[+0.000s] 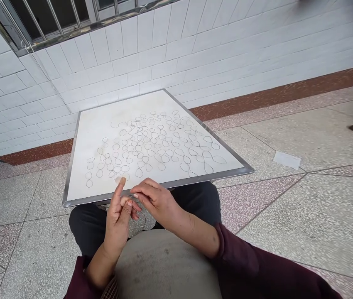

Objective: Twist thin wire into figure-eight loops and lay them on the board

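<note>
Left hand (pixel 117 224), lower centre of the frame: index finger extended upward, thumb pressed to a bent finger in a pinch on a fine dark strand (pixel 144 218). The strand is thin and smoothly curved, and part of it shows as an open arc below the hands. Right hand (pixel 164 205), just beside it: thumb and index finger nearly meeting, tips close to the left hand's pinch; whether they grip the strand cannot be told.

Both hands are at the near edge of a smooth, matt white board (pixel 92 124), which fills the middle of the frame and has a grey metallic-looking edging strip (pixel 185 182). On its surface lie numerous thin looped pieces (pixel 185 150), many in figure-eight form, densest at the centre and more loosely spread to the right and left. Their exact material is too fine to determine.

Dark trousers (pixel 199 203) show under the near edge; maroon sleeves (pixel 254 257) cover the forearms. Glossy white wall tiles (pixel 195 62) span the upper frame, above a mottled brown skirting (pixel 257 94). Speckled, terrazzo-like flooring (pixel 282 220) bears a flat, white, rectangular piece (pixel 287 160) at centre right. Metal window bars (pixel 55 16) occupy the upper left.
</note>
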The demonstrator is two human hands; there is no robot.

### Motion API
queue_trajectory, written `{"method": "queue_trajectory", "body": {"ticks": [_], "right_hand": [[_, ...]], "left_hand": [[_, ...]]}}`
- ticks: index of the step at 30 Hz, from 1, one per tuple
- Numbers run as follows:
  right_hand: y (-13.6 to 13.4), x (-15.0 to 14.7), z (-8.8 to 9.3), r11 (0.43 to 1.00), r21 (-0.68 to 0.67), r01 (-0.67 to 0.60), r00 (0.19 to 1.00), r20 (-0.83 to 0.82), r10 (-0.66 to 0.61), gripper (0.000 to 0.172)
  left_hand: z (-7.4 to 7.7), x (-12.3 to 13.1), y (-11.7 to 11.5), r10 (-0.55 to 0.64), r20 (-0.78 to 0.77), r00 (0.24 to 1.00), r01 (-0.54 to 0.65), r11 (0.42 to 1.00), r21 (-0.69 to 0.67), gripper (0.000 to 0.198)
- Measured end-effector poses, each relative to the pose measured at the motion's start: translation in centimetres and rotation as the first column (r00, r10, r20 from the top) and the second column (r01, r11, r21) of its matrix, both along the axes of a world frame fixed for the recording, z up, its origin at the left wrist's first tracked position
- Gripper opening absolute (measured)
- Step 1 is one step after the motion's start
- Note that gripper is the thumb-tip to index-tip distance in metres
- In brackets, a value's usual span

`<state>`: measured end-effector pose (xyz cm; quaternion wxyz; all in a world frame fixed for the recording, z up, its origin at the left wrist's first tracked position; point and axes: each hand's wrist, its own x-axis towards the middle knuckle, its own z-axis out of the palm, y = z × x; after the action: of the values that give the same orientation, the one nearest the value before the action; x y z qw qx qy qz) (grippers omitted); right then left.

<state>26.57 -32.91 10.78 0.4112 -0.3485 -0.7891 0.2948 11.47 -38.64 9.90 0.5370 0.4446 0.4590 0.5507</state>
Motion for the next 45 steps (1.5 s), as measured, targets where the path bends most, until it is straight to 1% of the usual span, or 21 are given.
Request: {"method": "queue_trajectory", "body": {"ticks": [6, 11, 13, 14, 15, 16, 18, 19, 20, 22, 24, 25, 28, 29, 31, 33, 38, 42, 45], "right_hand": [[-0.3, -0.3, 0.1, 0.999, -0.024, 0.033, 0.999, 0.039, -0.033, 0.023], [-0.3, -0.5, 0.4, 0.996, -0.065, 0.055, 0.998, 0.035, -0.053, 0.021], [-0.2, -0.4, 0.6, 0.991, -0.122, 0.060, 0.998, -0.002, -0.061, 0.018], [-0.2, -0.4, 0.7, 0.982, -0.183, 0.049, 0.998, -0.029, -0.055, 0.017], [-0.1, -0.3, 0.8, 0.964, -0.266, 0.022, 0.997, -0.063, -0.040, 0.017], [0.0, -0.1, 0.9, 0.933, -0.359, -0.018, 0.995, -0.102, -0.020, 0.018], [0.1, 0.1, 1.0, 0.848, -0.518, -0.112, 0.983, -0.184, 0.018, 0.023], [0.2, 0.1, 1.1, 0.812, -0.564, -0.151, 0.976, -0.217, 0.031, 0.024], [0.2, 0.2, 1.1, 0.790, -0.588, -0.171, 0.971, -0.239, 0.033, 0.024], [0.2, 0.1, 1.3, 0.780, -0.603, -0.167, 0.971, -0.240, 0.022, 0.021], [0.1, 0.0, 1.4, 0.801, -0.587, -0.120, 0.980, -0.199, 0.001, 0.018], [0.1, 0.0, 1.4, 0.824, -0.559, -0.088, 0.985, -0.174, -0.013, 0.016], [0.1, -0.2, 1.2, 0.918, -0.396, 0.003, 0.993, -0.106, -0.049, 0.012], [0.2, -0.3, 1.1, 0.943, -0.333, 0.023, 0.994, -0.089, -0.055, 0.013], [0.3, -0.3, 0.7, 0.973, -0.229, 0.042, 0.997, -0.060, -0.057, 0.013], [0.3, -0.2, 0.3, 0.986, -0.167, 0.027, 0.999, -0.032, -0.033, 0.016], [0.1, -0.3, -0.3, 0.995, -0.088, -0.040, 0.999, 0.011, 0.042, 0.024], [0.0, -0.4, -0.4, 0.997, -0.061, -0.041, 0.998, 0.035, 0.043, 0.024], [-0.2, -0.5, -0.6, 0.997, -0.063, -0.034, 0.998, 0.047, 0.037, 0.025]], "left_hand": [[0.1, 0.1, -0.1, -0.027, -0.052, 0.998, 0.028, 1.000, 0.007, 0.060], [0.3, 0.3, -0.3, 0.017, -0.055, 0.998, -0.016, 1.000, 0.017, 0.061], [0.3, 0.3, -0.3, 0.047, -0.031, 0.998, -0.047, 0.999, 0.009, 0.062], [0.3, 0.3, -0.3, 0.063, -0.016, 0.998, -0.063, 0.998, 0.002, 0.063], [0.3, 0.3, -0.3, 0.077, 0.000, 0.997, -0.077, 0.997, -0.004, 0.063], [0.2, 0.2, -0.3, 0.090, 0.015, 0.996, -0.090, 0.996, -0.009, 0.063], [0.1, 0.1, -0.2, 0.110, 0.038, 0.993, -0.110, 0.994, -0.008, 0.062], [0.1, 0.1, -0.2, 0.116, 0.044, 0.992, -0.115, 0.993, -0.005, 0.062], [0.1, 0.0, -0.2, 0.118, 0.045, 0.992, -0.119, 0.993, 0.000, 0.062], [0.1, 0.0, -0.3, 0.121, 0.026, 0.992, -0.121, 0.993, 0.009, 0.061], [0.2, 0.0, -0.3, 0.115, -0.015, 0.993, -0.114, 0.993, 0.016, 0.061], [0.2, 0.0, -0.3, 0.109, -0.037, 0.993, -0.109, 0.994, 0.019, 0.062], [0.4, 0.1, -0.4, 0.087, -0.073, 0.994, -0.085, 0.996, 0.018, 0.064], [0.5, 0.1, -0.4, 0.079, -0.076, 0.994, -0.078, 0.997, 0.016, 0.065], [0.6, 0.1, -0.4, 0.069, -0.081, 0.994, -0.068, 0.998, 0.017, 0.066], [0.7, 0.1, -0.4, 0.069, -0.106, 0.992, -0.066, 0.997, 0.029, 0.065], [0.9, 0.0, -0.3, 0.110, -0.169, 0.979, -0.101, 0.993, 0.063, 0.058], [0.7, 0.0, -0.2, 0.080, -0.125, 0.989, -0.075, 0.996, 0.043, 0.059], [0.4, 0.1, -0.3, 0.056, -0.131, 0.990, -0.051, 0.998, 0.038, 0.059]]}}
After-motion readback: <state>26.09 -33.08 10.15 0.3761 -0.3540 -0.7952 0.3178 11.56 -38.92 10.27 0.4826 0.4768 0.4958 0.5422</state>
